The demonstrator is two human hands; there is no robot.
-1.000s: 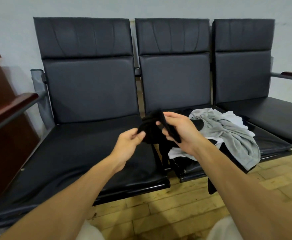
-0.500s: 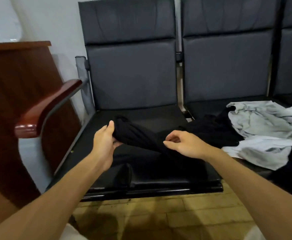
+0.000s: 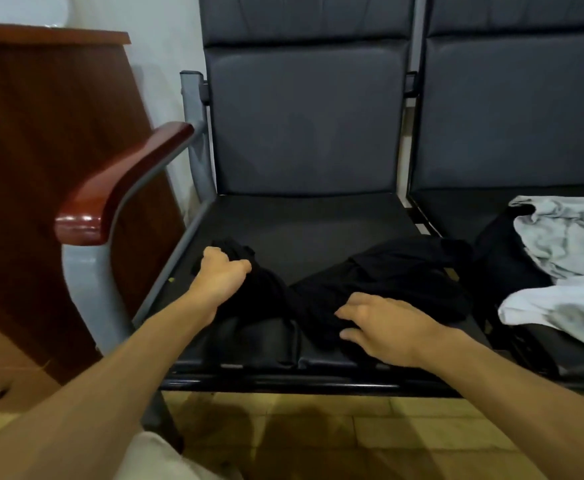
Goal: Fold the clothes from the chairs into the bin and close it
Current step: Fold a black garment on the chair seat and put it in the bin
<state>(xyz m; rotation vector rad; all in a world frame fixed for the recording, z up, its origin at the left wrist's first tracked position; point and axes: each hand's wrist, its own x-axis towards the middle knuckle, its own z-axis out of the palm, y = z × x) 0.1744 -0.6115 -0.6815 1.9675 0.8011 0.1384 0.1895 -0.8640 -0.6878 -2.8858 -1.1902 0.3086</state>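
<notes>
Down on the leftmost seat of the row of chairs, a black garment lay stretched across the cushion. The person's left hand had its grip shut around 1 bunched end of that cloth near the seat's left edge, below the wooden armrest. The right hand lay flat on the garment's other part, fingers spread and loose, clasping nothing. On the next seat sat a heap of grey and white clothes over more black fabric.
</notes>
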